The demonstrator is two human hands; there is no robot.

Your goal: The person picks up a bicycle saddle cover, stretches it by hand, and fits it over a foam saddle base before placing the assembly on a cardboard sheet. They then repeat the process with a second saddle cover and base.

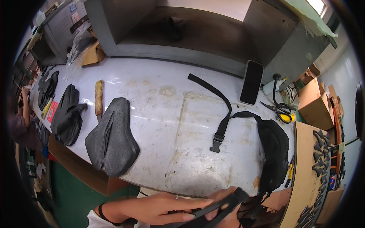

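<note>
At the near edge of the table both my hands are closed on a long black slotted piece [238,195], its lower end cut off by the picture's edge. My left hand [167,208] reaches in from the left, fingers stretched along the piece and pressing on it. My right hand [228,217] grips it from behind and is partly hidden by it. A grey bicycle saddle cover [114,140] with a central slit lies on the table at the left. Beside it are more black covers [68,117] and a knife [99,97] with a worn handle.
A black waist bag [273,152] with its buckled strap [217,142] lies at the right. Behind it are a phone [251,82], scissors [280,108] and a cardboard box [315,104]. A grey metal cabinet [182,51] borders the back. Another person [26,125] is at far left.
</note>
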